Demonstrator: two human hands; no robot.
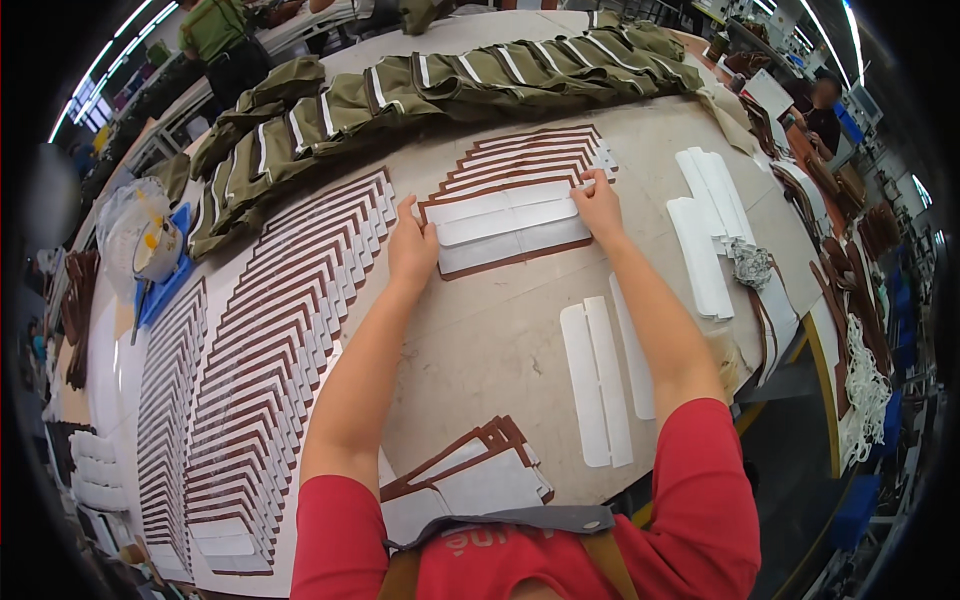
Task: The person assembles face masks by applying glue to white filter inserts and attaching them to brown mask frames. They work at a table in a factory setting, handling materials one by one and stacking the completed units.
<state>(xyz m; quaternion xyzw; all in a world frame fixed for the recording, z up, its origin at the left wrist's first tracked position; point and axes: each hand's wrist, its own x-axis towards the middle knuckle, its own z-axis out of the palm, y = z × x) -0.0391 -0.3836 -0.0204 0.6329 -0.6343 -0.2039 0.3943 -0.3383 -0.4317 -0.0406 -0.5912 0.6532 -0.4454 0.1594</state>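
Note:
My left hand [412, 248] and my right hand [600, 208] are closed on the two ends of a long white strip [485, 216]. It lies across a pale panel with a brown border [520, 260], whose near part shows below the strip. Just behind, a row of overlapping brown-edged panels [520, 165] fans away from me. Close to my body is a loose stack of similar brown-edged pieces [490, 485]. Beside my right forearm, more white strips [592, 385] lie on the table.
Two long rows of overlapping panels [285, 320] run along the left. A tub of white paste [158, 252] stands on a blue tray [180, 225]. Olive fabric pieces [440, 95] line the back. White strip piles [705, 240] and a crumpled grey ball [752, 267] lie right.

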